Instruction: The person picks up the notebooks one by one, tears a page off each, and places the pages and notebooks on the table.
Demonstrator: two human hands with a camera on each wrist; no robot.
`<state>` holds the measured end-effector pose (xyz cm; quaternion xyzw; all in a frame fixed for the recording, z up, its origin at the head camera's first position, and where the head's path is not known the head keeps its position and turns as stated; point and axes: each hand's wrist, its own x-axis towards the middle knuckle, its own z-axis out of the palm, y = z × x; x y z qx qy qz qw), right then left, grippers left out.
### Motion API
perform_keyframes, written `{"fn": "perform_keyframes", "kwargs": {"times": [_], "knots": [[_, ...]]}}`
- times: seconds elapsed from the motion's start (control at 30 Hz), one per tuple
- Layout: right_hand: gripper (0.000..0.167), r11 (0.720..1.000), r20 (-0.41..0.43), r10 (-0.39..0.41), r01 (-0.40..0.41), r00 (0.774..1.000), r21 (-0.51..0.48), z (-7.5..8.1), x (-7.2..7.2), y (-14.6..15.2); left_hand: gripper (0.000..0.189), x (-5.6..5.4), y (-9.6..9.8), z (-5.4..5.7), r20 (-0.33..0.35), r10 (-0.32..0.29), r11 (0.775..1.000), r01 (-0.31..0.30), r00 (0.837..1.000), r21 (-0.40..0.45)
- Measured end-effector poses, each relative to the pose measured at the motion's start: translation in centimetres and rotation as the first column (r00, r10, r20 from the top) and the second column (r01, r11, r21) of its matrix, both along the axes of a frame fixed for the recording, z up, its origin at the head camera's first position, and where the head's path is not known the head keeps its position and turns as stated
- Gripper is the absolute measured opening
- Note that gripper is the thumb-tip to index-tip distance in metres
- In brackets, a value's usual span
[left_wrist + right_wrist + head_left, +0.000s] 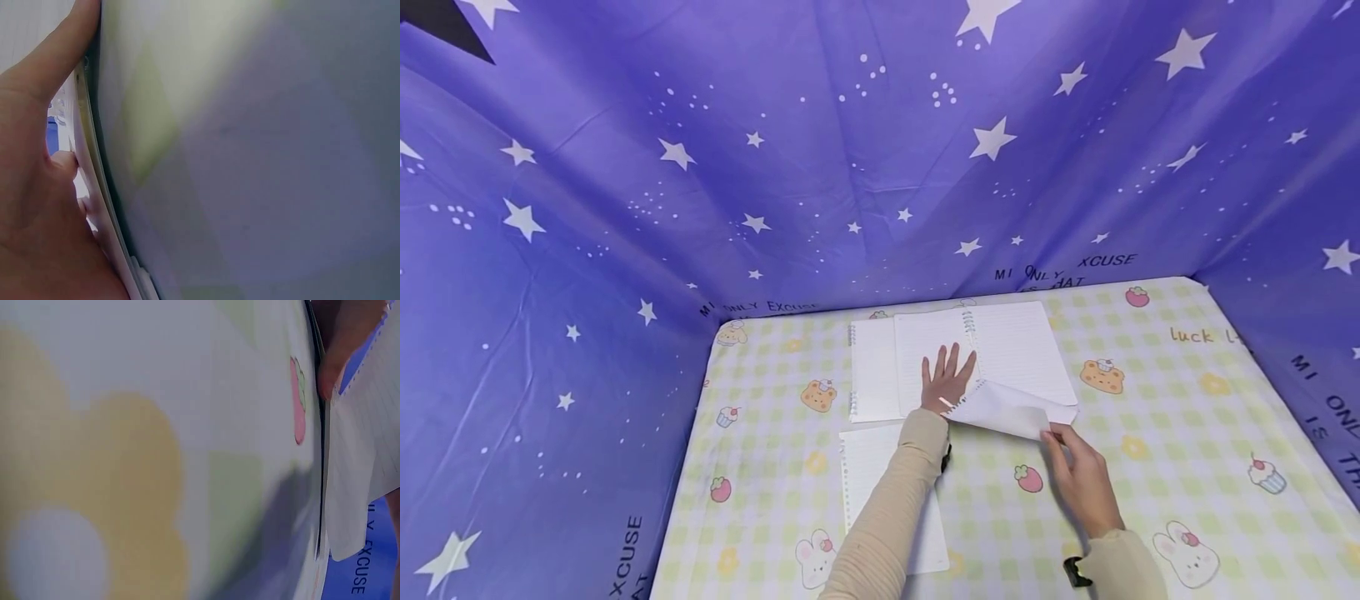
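A spiral notebook [1018, 337] lies open with lined pages on both sides of its coil. My left hand [946, 387] presses flat on its left page, fingers spread, close beside the coil. In my right hand [1084, 479], thumb and fingers pinch the near corner of a lined page [1000, 408]. That page is lifted and folded toward me, and its row of holes shows near my left wrist. The right wrist view shows the same page [353, 475] standing up from the table, bent over along one side. In the left wrist view, the left thumb [56, 56] extends along the paper.
A second spiral notebook [874, 371] lies partly under the open one, on its left. Nearer me, a loose sheet with punched holes [868, 458] lies partly under my left forearm. A checked cloth [775, 467] covers the table; purple star-print curtains [820, 167] enclose it.
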<state>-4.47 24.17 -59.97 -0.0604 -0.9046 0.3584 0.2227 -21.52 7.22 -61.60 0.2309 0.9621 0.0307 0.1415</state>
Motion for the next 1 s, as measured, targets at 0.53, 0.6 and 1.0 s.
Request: {"fn": "perform_keyframes", "kwargs": {"times": [0.53,0.6,1.0], "knots": [[0.016,0.992,-0.057,0.085,-0.079,0.995,0.1,-0.4,0.7,-1.3,0.07,0.3,-0.2,-0.9,-0.038,-0.005,0.996,0.008,0.999,0.086],[0.017,0.99,-0.058,0.097,-0.09,0.994,0.105,-0.5,0.8,-1.3,0.069,0.4,-0.2,-1.2,-0.056,-0.002,0.996,0.007,0.998,0.09],[0.014,0.988,0.04,0.098,-0.102,0.994,0.114,-0.6,0.9,-1.6,0.064,1.1,-0.7,0.7,-0.081,-0.013,0.986,0.026,0.997,0.164]]}}
